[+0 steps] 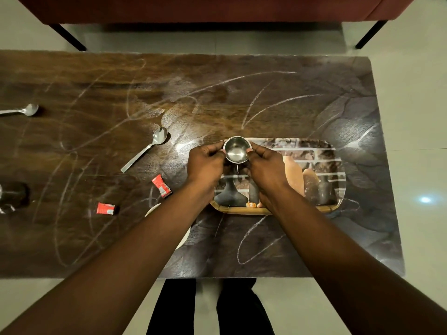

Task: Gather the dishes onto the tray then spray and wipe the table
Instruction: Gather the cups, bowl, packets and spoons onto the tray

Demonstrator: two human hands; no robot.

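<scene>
I hold a small steel cup (pixel 236 150) between both hands over the left end of the patterned tray (pixel 324 165). My left hand (pixel 206 163) grips its left side and my right hand (pixel 263 168) grips its right side. Two steel spoons lie on the dark wooden table (pixel 121 93): one spoon (pixel 147 147) in the middle, another spoon (pixel 23 110) at the far left. A white plate (pixel 186 234) is mostly hidden under my left forearm. White scribble marks cover the tabletop.
Two red wrappers lie left of the tray, one wrapper (pixel 161 186) near it and another wrapper (pixel 106 209) farther left. A dark glass object (pixel 13 194) stands at the left edge. A red sofa (pixel 217 8) runs behind the table.
</scene>
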